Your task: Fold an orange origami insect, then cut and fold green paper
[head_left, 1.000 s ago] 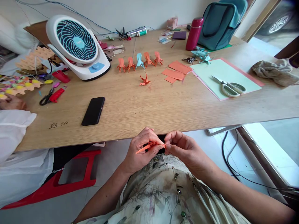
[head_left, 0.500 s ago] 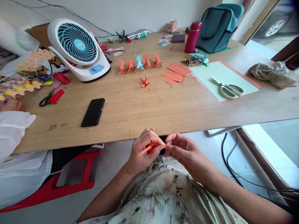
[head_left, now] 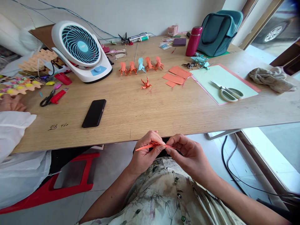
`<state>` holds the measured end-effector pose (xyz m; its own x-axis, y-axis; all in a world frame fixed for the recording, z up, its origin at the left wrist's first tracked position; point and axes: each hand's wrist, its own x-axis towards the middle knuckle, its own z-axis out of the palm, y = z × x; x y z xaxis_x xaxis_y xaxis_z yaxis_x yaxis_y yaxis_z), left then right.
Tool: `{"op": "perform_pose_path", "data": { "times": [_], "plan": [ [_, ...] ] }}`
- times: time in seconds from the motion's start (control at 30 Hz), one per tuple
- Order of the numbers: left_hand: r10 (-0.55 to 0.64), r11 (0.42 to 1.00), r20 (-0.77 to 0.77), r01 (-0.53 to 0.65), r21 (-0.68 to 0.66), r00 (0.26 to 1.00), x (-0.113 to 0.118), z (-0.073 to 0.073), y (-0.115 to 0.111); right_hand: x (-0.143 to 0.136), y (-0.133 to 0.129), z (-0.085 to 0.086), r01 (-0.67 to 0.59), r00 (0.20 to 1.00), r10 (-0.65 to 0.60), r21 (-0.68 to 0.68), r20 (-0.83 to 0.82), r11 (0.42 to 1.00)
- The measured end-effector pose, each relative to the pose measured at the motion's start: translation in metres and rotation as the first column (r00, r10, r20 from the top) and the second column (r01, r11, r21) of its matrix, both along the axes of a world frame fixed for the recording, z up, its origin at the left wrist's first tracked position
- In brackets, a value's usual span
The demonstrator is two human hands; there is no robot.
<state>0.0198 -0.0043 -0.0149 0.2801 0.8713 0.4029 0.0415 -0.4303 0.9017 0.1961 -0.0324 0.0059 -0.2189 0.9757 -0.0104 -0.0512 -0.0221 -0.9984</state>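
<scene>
An orange piece of folded paper (head_left: 144,147) is pinched between both hands, just off the table's front edge and above my lap. My left hand (head_left: 145,156) is closed on its middle, with a narrow point sticking out to the left. My right hand (head_left: 185,150) pinches the paper's right end between thumb and fingers. Part of the paper is hidden by the fingers. On the table beyond stands a small orange folded figure (head_left: 146,83). Behind it is a row of several folded figures, orange ones and a light blue one (head_left: 141,65).
Orange paper strips (head_left: 173,78) lie near scissors (head_left: 227,92) on pale green sheets (head_left: 206,84). A phone (head_left: 94,113), a fan (head_left: 81,50), a red bottle (head_left: 194,41) and a teal bag (head_left: 219,32) are on the table. At left sits another person, whose sleeve (head_left: 16,128) shows.
The folded paper has turned flatter, its left point now nearly level. More orange shows at my right fingertips. The view has shifted slightly.
</scene>
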Motion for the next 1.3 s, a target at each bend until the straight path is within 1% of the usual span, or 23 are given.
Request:
{"op": "perform_pose_path", "data": {
  "times": [0.1, 0.2, 0.37, 0.47, 0.57, 0.67, 0.73, 0.8, 0.9, 1.03, 1.17, 1.3],
  "plan": [
    [-0.015, 0.999, 0.002, 0.015, -0.048, 1.000, 0.000, -0.001, 0.000, 0.000, 0.000, 0.001, -0.005, 1.000, 0.005, 0.012, -0.003, 1.000],
    [-0.027, 0.998, 0.011, 0.028, -0.062, 1.000, 0.000, 0.000, 0.000, 0.000, 0.000, 0.002, -0.011, 1.000, 0.011, 0.033, 0.016, 0.999],
    [-0.059, 0.996, 0.021, 0.060, -0.066, 0.998, 0.000, 0.002, 0.000, 0.001, -0.002, 0.003, 0.007, 0.992, -0.020, 0.105, 0.123, 0.994],
    [-0.046, 0.996, -0.015, 0.045, -0.078, 0.999, -0.001, 0.004, -0.001, 0.002, -0.002, 0.004, 0.029, 0.979, -0.061, 0.162, 0.196, 0.986],
    [-0.012, 0.997, -0.050, 0.009, -0.071, 0.999, -0.003, 0.007, -0.001, 0.001, -0.002, 0.003, 0.045, 0.978, -0.079, 0.178, 0.193, 0.983],
    [0.022, 0.999, -0.042, -0.023, -0.034, 0.999, -0.003, 0.010, -0.001, 0.000, -0.001, 0.001, 0.030, 0.997, -0.038, 0.113, 0.071, 0.993],
    [0.053, 0.998, -0.033, -0.053, -0.021, 0.998, -0.002, 0.011, -0.001, 0.000, 0.000, 0.001, 0.008, 0.999, -0.007, 0.021, -0.047, 1.000],
    [0.078, 0.997, -0.032, -0.079, -0.021, 0.996, -0.002, 0.012, -0.001, 0.001, 0.002, 0.002, -0.018, 0.993, 0.008, -0.080, -0.118, 0.997],
    [0.084, 0.996, -0.027, -0.085, -0.026, 0.996, -0.001, 0.011, -0.002, 0.003, 0.005, 0.005, -0.072, 0.989, 0.047, -0.182, -0.138, 0.981],
    [0.075, 0.996, -0.054, -0.077, -0.035, 0.996, -0.001, 0.013, -0.002, 0.003, 0.009, 0.005, -0.096, 0.986, 0.063, -0.215, -0.156, 0.972],
    [0.056, 0.998, -0.093, -0.052, 0.040, 0.994, -0.004, 0.016, -0.001, 0.003, 0.009, 0.003, -0.096, 0.985, 0.061, -0.221, -0.161, 0.970],
    [0.030, 0.994, -0.124, -0.017, 0.104, 0.992, -0.006, 0.016, 0.002, 0.007, 0.011, 0.005, -0.161, 0.981, 0.124, -0.266, -0.148, 0.950]
  ]
}}
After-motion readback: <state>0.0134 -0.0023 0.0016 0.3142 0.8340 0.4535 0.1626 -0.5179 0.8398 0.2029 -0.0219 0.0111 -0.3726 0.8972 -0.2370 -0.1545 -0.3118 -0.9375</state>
